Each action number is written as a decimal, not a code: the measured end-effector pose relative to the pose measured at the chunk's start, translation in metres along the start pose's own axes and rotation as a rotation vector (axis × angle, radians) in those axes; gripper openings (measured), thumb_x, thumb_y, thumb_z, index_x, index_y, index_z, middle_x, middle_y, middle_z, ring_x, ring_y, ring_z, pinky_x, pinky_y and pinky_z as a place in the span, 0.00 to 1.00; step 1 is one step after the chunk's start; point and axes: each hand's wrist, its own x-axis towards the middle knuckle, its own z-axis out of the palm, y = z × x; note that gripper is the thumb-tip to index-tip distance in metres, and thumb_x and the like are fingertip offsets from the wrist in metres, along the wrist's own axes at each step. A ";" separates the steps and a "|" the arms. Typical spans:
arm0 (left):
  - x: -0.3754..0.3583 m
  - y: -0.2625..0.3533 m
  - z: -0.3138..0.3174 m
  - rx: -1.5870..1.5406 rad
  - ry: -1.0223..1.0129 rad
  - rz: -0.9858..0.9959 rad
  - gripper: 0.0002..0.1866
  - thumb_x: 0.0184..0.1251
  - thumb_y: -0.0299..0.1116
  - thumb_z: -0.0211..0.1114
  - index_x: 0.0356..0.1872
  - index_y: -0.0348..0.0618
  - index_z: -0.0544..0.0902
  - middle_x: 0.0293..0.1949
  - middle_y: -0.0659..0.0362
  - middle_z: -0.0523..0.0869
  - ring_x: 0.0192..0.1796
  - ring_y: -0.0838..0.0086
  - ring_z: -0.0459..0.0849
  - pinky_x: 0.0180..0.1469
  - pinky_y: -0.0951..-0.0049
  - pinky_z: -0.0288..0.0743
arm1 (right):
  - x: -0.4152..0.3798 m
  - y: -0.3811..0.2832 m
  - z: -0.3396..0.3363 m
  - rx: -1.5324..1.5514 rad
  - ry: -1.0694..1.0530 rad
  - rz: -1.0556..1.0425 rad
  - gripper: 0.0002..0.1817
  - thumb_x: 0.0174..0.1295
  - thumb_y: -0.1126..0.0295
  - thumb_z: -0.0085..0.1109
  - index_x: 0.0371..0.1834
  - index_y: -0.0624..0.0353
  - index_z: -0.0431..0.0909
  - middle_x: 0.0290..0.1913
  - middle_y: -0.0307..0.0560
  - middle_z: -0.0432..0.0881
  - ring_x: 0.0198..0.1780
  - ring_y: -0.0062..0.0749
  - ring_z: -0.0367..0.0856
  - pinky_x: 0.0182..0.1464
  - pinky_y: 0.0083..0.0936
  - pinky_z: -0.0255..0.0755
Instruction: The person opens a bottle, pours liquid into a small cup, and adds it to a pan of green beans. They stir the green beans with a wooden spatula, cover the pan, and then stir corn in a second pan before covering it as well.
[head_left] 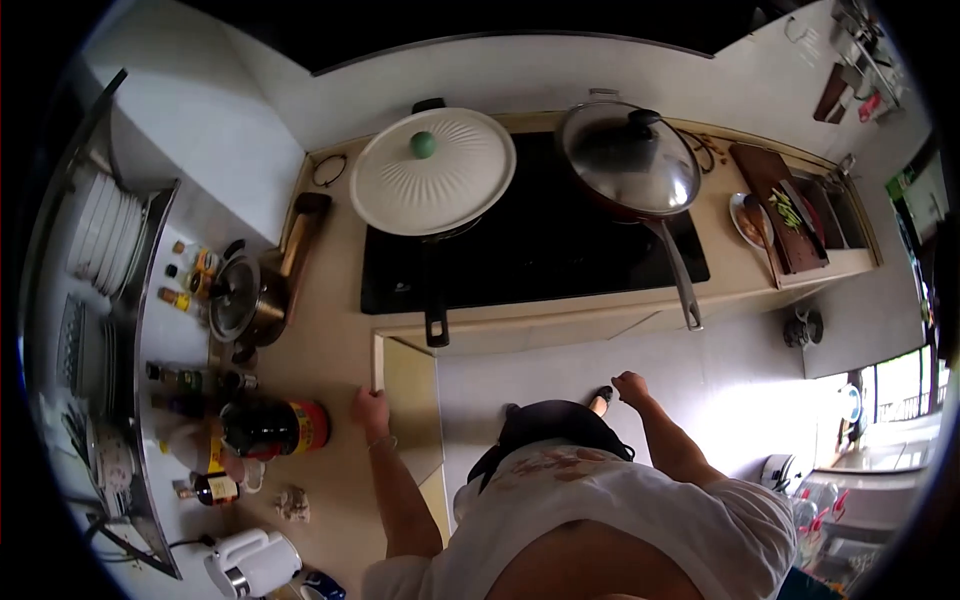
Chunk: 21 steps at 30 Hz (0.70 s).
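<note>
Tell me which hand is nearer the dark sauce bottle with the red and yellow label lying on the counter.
Left. The left hand rests on the counter edge just beside the dark sauce bottle; the right hand hangs well away over the floor.

The clear glass pan lid [630, 160] is fogged, hiding the contents; small labelled bottles [190, 275] at the counter's left edge are unreadable.

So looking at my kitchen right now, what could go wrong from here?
The black pan handle under the white lid sticks out past the counter edge, above your left hand on the open cabinet door; standing up could knock it. The glass-lidded wok's handle also overhangs. The open door may catch a hip or knee.
</note>
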 end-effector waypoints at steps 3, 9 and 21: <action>-0.003 0.005 -0.005 -0.008 -0.009 -0.042 0.10 0.42 0.39 0.61 0.23 0.45 0.77 0.26 0.54 0.80 0.32 0.60 0.79 0.32 0.61 0.72 | -0.001 -0.001 0.000 -0.001 -0.028 0.020 0.18 0.50 0.59 0.52 0.29 0.66 0.75 0.20 0.50 0.77 0.17 0.31 0.76 0.22 0.25 0.71; -0.006 0.011 -0.012 0.014 -0.011 -0.041 0.09 0.42 0.38 0.62 0.22 0.45 0.77 0.25 0.55 0.80 0.32 0.60 0.79 0.32 0.61 0.72 | 0.001 0.010 0.000 0.029 -0.016 -0.005 0.18 0.51 0.59 0.52 0.29 0.68 0.74 0.19 0.50 0.76 0.17 0.31 0.76 0.21 0.24 0.71; -0.008 0.014 -0.013 0.019 -0.004 -0.046 0.09 0.44 0.39 0.61 0.23 0.45 0.77 0.25 0.56 0.80 0.31 0.61 0.80 0.32 0.63 0.73 | -0.012 -0.002 -0.016 0.059 -0.058 0.066 0.18 0.51 0.59 0.52 0.27 0.67 0.74 0.17 0.49 0.75 0.16 0.31 0.75 0.20 0.25 0.70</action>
